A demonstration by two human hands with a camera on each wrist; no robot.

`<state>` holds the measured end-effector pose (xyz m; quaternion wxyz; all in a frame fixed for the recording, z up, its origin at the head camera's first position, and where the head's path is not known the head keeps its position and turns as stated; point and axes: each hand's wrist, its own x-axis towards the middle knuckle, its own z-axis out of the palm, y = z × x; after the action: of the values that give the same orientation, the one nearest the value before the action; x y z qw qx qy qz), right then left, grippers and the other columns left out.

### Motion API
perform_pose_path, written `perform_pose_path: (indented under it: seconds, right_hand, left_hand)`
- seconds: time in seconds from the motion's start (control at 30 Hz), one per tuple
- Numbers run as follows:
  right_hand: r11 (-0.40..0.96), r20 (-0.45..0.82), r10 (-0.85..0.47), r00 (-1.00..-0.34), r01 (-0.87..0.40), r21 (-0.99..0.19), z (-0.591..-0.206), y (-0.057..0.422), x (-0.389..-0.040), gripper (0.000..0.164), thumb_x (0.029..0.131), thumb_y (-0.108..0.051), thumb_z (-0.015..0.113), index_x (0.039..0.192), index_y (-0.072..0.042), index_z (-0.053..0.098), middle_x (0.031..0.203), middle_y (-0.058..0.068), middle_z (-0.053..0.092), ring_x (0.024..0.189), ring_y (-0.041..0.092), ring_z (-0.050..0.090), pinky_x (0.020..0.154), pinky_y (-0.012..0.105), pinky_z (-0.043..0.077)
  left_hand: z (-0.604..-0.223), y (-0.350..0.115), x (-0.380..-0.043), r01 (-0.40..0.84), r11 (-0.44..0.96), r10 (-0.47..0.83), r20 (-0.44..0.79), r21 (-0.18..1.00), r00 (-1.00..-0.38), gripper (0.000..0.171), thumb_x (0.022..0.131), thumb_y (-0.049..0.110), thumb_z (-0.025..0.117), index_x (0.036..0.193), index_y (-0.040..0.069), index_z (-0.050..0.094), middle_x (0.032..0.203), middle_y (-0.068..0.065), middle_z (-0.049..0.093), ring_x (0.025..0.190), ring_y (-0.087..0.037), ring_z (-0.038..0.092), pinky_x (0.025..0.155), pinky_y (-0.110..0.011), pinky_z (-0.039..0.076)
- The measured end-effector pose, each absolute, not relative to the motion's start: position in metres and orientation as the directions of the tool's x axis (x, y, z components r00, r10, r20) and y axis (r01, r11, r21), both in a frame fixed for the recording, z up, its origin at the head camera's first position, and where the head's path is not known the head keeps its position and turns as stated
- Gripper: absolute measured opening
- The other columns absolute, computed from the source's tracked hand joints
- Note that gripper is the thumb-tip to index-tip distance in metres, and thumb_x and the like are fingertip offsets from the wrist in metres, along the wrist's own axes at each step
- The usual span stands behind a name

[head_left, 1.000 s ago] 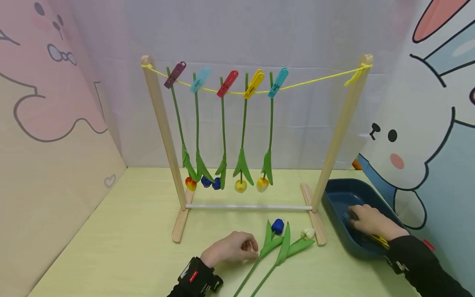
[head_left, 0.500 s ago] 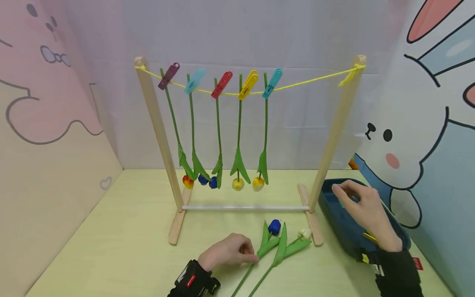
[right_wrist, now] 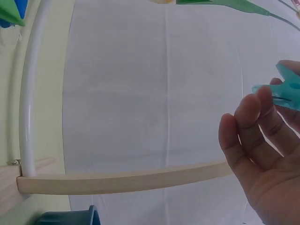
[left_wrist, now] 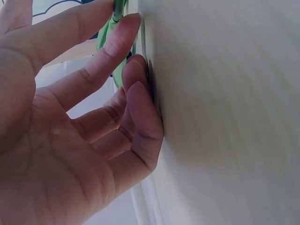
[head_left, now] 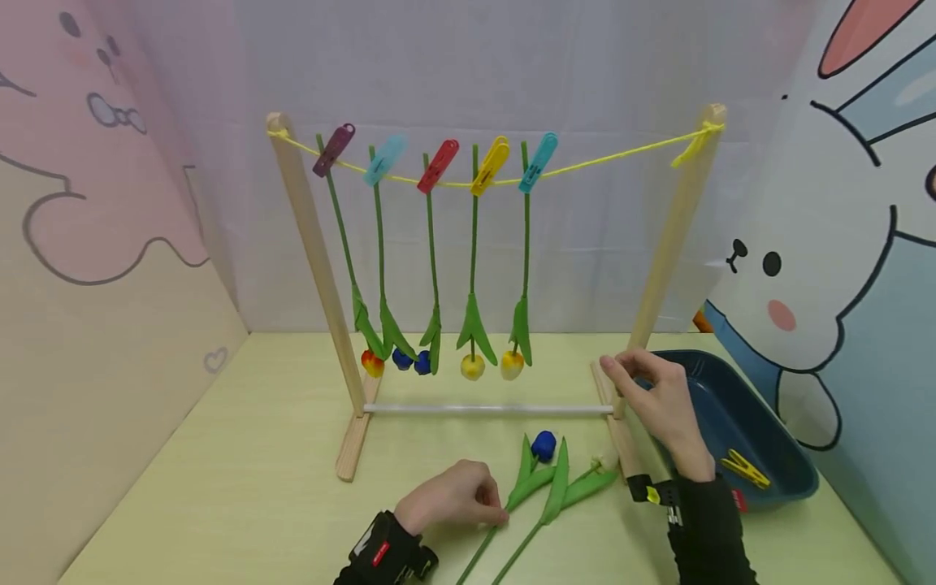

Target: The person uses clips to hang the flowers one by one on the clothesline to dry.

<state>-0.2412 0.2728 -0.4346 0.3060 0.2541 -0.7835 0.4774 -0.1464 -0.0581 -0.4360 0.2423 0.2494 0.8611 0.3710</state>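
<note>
My left hand (head_left: 453, 497) pinches the stem of a blue artificial tulip (head_left: 543, 446) lying on the table; the left wrist view shows the green stem (left_wrist: 119, 10) between thumb and finger. Beside it lies a white tulip (head_left: 585, 487). My right hand (head_left: 661, 406) is raised in front of the frame's right post and holds a turquoise clothespin (right_wrist: 289, 91), seen in the right wrist view. On the yellow string (head_left: 621, 155), several clothespins, including a red one (head_left: 439, 166) and a yellow one (head_left: 490, 166), hold tulips hanging upside down.
A wooden frame with a left post (head_left: 314, 260) and a white bottom rod (head_left: 486, 409) stands mid-table. Right of it is a dark blue tray (head_left: 793, 455) with a yellow clothespin (head_left: 746, 469) inside. Walls with cartoon animals flank both sides.
My right hand has come out of the blue tray with the turquoise clothespin and moved left to the right post. The left hand stays at the blue tulip's stem.
</note>
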Motion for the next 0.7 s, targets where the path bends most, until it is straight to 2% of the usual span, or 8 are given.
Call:
perform_pose_path:
  seconds: [0.1, 0.17, 0.23, 0.3, 0.5, 0.7]
  right_hand:
    - [0.456, 0.701, -0.103, -0.706, -0.659, -0.597, -0.451, 0.277, -0.253, 0.015, 0.097, -0.010, 0.067, 0.108, -0.020, 0.069, 0.078, -0.005, 0.065, 0.071, 0.005, 0.059, 0.080, 0.018, 0.050]
    - [0.451, 0.697, -0.105, -0.709, -0.659, -0.602, -0.458, 0.281, -0.258, 0.019, 0.097, -0.011, 0.066, 0.114, -0.021, 0.068, 0.079, -0.001, 0.066, 0.071, 0.006, 0.059, 0.081, 0.020, 0.051]
    - [0.430, 0.690, -0.115, -0.715, -0.662, -0.614, -0.457, 0.283, -0.258, 0.024, 0.098, -0.010, 0.065, 0.120, -0.019, 0.067, 0.079, -0.002, 0.068, 0.073, 0.004, 0.061, 0.086, 0.019, 0.051]
    - [0.413, 0.687, -0.124, -0.716, -0.667, -0.621, -0.444, 0.279, -0.249, 0.028, 0.098, -0.006, 0.064, 0.125, -0.012, 0.066, 0.081, -0.002, 0.070, 0.077, 0.004, 0.063, 0.088, 0.018, 0.051]
    - [0.351, 0.611, -0.123, -0.782, -0.610, -0.710, -0.370, 0.246, -0.192, 0.031, 0.099, -0.005, 0.062, 0.130, -0.001, 0.064, 0.085, -0.018, 0.072, 0.083, -0.004, 0.067, 0.085, 0.008, 0.049]
    - [0.319, 0.600, -0.108, -0.793, -0.599, -0.734, -0.361, 0.239, -0.181, 0.026, 0.096, 0.008, 0.059, 0.121, 0.013, 0.063, 0.094, -0.029, 0.068, 0.088, -0.012, 0.065, 0.083, 0.005, 0.049]
  left_hand:
    - [-0.436, -0.059, -0.147, 0.264, 0.598, 0.615, -0.222, 0.757, -0.757, 0.017, 0.088, 0.016, 0.077, 0.073, 0.008, 0.075, 0.061, 0.010, 0.060, 0.054, 0.001, 0.048, 0.055, -0.015, 0.039]
    - [-0.436, -0.060, -0.147, 0.274, 0.598, 0.618, -0.216, 0.753, -0.756, 0.016, 0.088, 0.015, 0.077, 0.074, 0.007, 0.076, 0.061, 0.010, 0.060, 0.054, 0.001, 0.048, 0.055, -0.015, 0.040]
    - [-0.435, -0.060, -0.148, 0.279, 0.601, 0.619, -0.215, 0.749, -0.756, 0.016, 0.088, 0.014, 0.076, 0.074, 0.008, 0.076, 0.060, 0.010, 0.060, 0.053, 0.001, 0.048, 0.055, -0.015, 0.039]
    - [-0.435, -0.060, -0.148, 0.279, 0.606, 0.616, -0.219, 0.745, -0.757, 0.016, 0.088, 0.014, 0.076, 0.073, 0.008, 0.076, 0.060, 0.010, 0.060, 0.053, 0.000, 0.048, 0.055, -0.015, 0.039]
    - [-0.436, -0.061, -0.148, 0.262, 0.604, 0.614, -0.229, 0.753, -0.755, 0.014, 0.089, 0.015, 0.075, 0.076, 0.009, 0.076, 0.063, 0.011, 0.059, 0.055, 0.000, 0.048, 0.055, -0.015, 0.038]
    - [-0.435, -0.063, -0.149, 0.246, 0.590, 0.620, -0.237, 0.769, -0.748, 0.012, 0.090, 0.016, 0.075, 0.080, 0.009, 0.076, 0.068, 0.009, 0.065, 0.058, 0.000, 0.049, 0.057, -0.015, 0.040]
